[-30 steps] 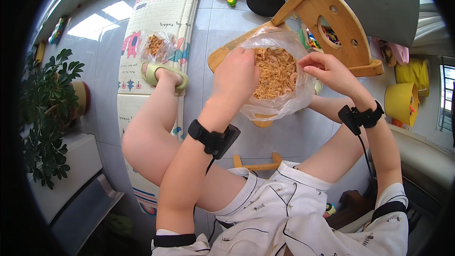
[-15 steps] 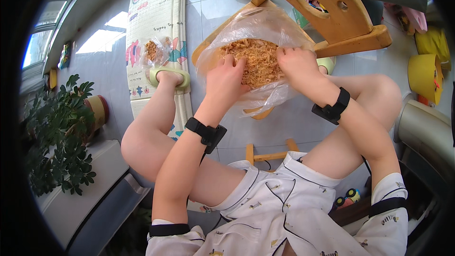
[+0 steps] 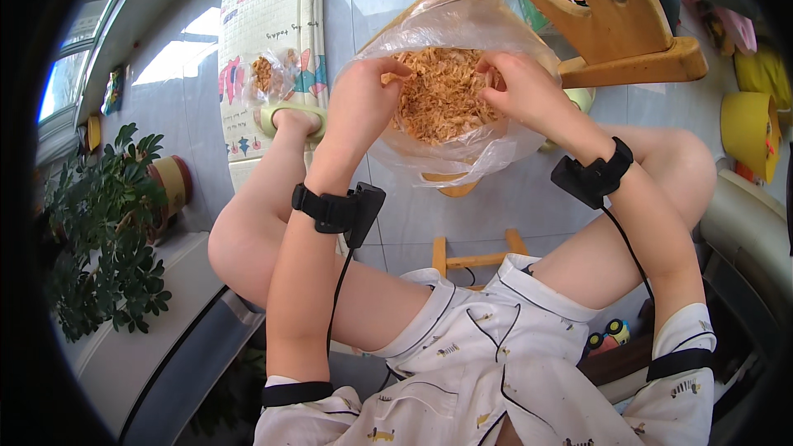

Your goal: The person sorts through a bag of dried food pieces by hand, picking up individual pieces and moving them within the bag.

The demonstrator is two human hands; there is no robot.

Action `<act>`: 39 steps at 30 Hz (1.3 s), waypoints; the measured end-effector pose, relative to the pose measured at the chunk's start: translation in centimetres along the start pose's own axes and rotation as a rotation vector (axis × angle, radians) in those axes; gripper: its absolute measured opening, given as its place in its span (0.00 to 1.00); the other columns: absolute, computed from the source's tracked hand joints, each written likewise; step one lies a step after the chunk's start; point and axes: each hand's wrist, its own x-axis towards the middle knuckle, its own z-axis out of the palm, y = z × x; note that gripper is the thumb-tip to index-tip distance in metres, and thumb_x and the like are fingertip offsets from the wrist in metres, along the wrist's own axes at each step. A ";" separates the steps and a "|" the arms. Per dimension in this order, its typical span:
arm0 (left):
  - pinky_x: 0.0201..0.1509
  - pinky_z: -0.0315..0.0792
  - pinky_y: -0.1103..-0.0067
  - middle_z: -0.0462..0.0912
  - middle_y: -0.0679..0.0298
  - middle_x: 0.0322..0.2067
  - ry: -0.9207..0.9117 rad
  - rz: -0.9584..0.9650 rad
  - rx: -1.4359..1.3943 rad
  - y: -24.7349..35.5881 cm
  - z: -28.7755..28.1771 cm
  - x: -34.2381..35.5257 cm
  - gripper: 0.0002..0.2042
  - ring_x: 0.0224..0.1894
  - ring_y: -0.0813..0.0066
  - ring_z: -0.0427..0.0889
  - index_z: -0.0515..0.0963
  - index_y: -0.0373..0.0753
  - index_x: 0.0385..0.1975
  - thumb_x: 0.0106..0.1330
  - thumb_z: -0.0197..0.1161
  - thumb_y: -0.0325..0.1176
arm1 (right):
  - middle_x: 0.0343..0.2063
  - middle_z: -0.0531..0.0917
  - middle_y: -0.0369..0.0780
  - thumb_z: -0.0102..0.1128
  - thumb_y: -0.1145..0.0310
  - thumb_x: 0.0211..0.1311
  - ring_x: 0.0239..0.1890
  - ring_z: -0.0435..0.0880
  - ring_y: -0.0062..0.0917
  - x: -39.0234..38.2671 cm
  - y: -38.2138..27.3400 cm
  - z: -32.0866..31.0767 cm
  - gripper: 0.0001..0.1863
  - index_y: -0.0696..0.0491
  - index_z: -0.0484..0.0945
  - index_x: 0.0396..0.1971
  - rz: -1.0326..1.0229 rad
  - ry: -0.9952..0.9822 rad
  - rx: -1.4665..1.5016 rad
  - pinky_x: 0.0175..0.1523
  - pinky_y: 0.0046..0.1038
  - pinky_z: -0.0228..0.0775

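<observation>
A heap of small orange-brown dried shreds lies in a spread clear plastic bag. The bag rests on the seat of a wooden chair in front of me. My left hand is at the left edge of the heap, its fingers curled and drawn together. From the right, my right hand reaches over the opposite edge with thumb and fingertips bent toward each other. Anything between the fingertips of either hand is too small to make out.
At left, a patterned mat carries a small clear bag of brown pieces beside my green slipper. A potted plant stands farther left. At right is a yellow bucket. A toy lies near my right thigh.
Both hands have risen from the shreds. The left has moved left to the edge of the heap, and the right has drawn slightly right. More of the heap shows between them.
</observation>
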 end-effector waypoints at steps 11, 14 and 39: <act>0.33 0.73 0.82 0.82 0.61 0.31 -0.252 -0.170 -0.613 4.0 0.1 -0.6 0.15 0.32 0.78 0.80 0.76 0.30 0.41 0.54 0.65 0.28 | 0.38 0.78 0.37 0.65 0.74 0.47 0.36 0.77 0.18 -0.2 -1.3 0.2 0.21 0.61 0.72 0.43 0.083 -0.181 0.864 0.43 0.20 0.71; 0.32 0.73 0.84 0.82 0.61 0.28 -0.291 -0.289 -0.699 4.8 -0.8 -0.4 0.14 0.31 0.79 0.80 0.76 0.29 0.38 0.53 0.66 0.27 | 0.39 0.78 0.38 0.65 0.73 0.49 0.38 0.78 0.18 -0.2 -1.1 0.1 0.21 0.61 0.72 0.44 0.024 -0.164 0.820 0.44 0.19 0.72; 0.30 0.72 0.85 0.81 0.64 0.22 -0.223 -0.149 -0.686 4.2 -0.5 -0.7 0.07 0.28 0.81 0.79 0.79 0.31 0.29 0.55 0.66 0.28 | 0.25 0.80 0.36 0.60 0.73 0.54 0.29 0.77 0.17 -0.8 -1.3 0.0 0.06 0.60 0.78 0.30 0.025 -0.145 0.614 0.36 0.19 0.70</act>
